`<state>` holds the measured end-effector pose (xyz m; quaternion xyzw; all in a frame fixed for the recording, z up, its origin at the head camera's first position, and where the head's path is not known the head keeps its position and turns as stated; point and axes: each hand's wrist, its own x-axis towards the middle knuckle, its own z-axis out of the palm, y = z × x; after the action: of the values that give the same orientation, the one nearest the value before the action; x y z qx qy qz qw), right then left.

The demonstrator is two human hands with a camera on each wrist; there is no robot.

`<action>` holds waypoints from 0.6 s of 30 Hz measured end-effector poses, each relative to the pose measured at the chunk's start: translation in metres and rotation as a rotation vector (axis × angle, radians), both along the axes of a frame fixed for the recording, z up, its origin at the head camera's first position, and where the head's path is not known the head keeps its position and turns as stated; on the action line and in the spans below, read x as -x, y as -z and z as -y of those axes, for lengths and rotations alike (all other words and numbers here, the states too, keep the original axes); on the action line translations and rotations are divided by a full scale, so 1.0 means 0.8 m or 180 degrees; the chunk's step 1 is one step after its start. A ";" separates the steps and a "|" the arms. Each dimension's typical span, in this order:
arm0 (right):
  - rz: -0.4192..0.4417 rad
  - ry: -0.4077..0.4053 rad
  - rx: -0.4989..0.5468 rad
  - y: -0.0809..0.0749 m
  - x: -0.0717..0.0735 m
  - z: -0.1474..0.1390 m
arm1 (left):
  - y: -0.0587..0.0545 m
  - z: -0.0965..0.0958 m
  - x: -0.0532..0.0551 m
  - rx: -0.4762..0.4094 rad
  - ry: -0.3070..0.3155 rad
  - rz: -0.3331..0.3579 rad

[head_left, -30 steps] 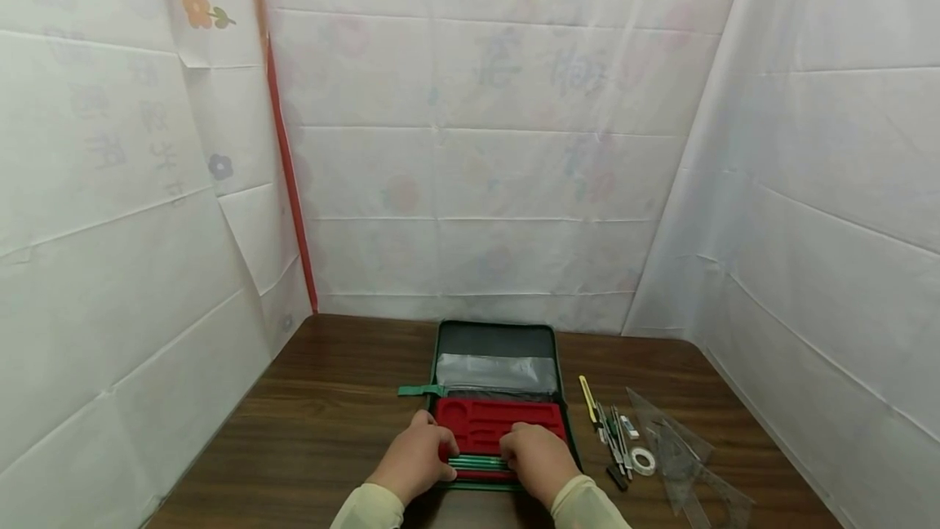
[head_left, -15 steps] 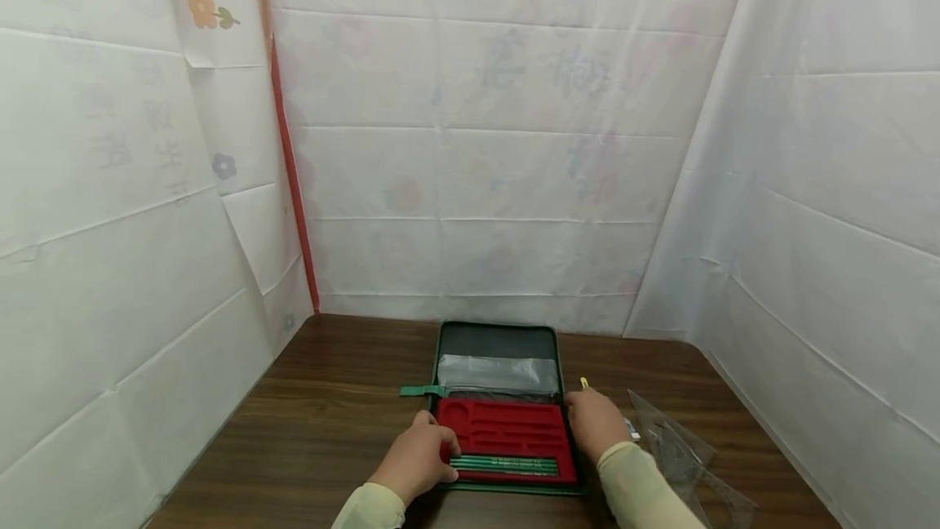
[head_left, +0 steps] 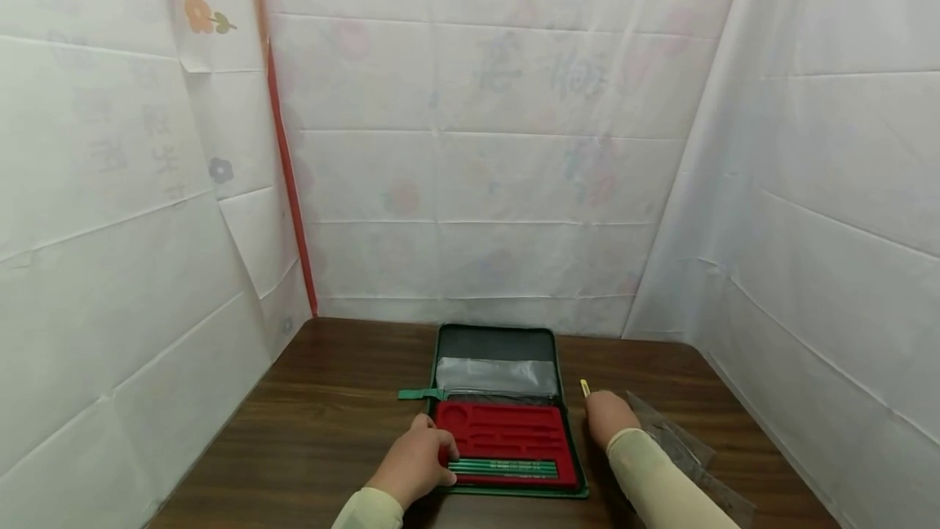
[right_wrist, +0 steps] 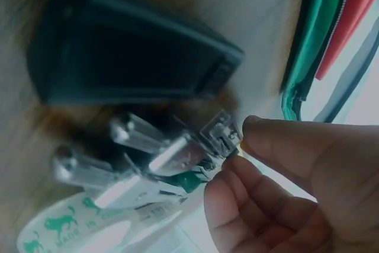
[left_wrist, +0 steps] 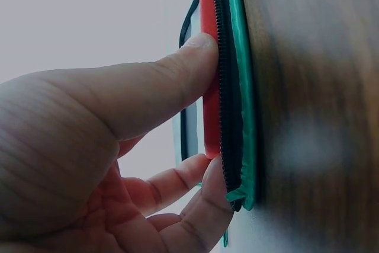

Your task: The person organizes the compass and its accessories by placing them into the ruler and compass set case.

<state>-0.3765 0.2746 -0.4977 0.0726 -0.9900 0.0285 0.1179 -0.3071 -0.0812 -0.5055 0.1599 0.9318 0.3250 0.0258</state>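
Observation:
An unzipped green case [head_left: 495,341] lies on the table with a red moulded tray [head_left: 507,412] inside. Green pencils [head_left: 507,468] fill the tray's front slot; the hollows behind look bare. My left hand [head_left: 416,455] grips the tray's left edge, thumb on the red side and fingers by the zip corner [left_wrist: 237,199]. To the right of the case, my right hand [head_left: 611,417] is down among drawing tools. In the right wrist view its thumb and index finger pinch the hinge end of a metal drawing compass [right_wrist: 177,149]. A second compass [right_wrist: 115,185] lies beside it.
A black box [right_wrist: 130,45] and a roll of tape [right_wrist: 59,232] flank the compasses. A yellow utility knife [head_left: 584,387] pokes out past my right hand. Clear set squares [head_left: 679,441] lie farther right, partly behind my sleeve. White sheets [head_left: 477,186] enclose the table.
My right hand has left the pencils in the tray and moved right, over the case's edge, to the tools. My left hand has kept its place on the tray.

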 end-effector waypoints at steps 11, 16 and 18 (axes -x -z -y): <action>-0.0039 -0.0004 -0.0091 0.007 -0.002 0.004 | -0.002 0.000 -0.002 -0.0006 0.0020 -0.0023; 0.0030 0.0173 0.0213 0.004 -0.006 0.006 | -0.001 0.000 -0.002 -0.0004 0.0014 -0.0022; 0.0048 0.0268 0.0306 0.001 -0.007 0.005 | 0.000 0.000 -0.002 -0.0003 0.0014 -0.0038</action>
<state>-0.3711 0.2708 -0.4987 0.0249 -0.9905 0.0715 0.1149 -0.3056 -0.0814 -0.5052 0.1639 0.9314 0.3245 0.0209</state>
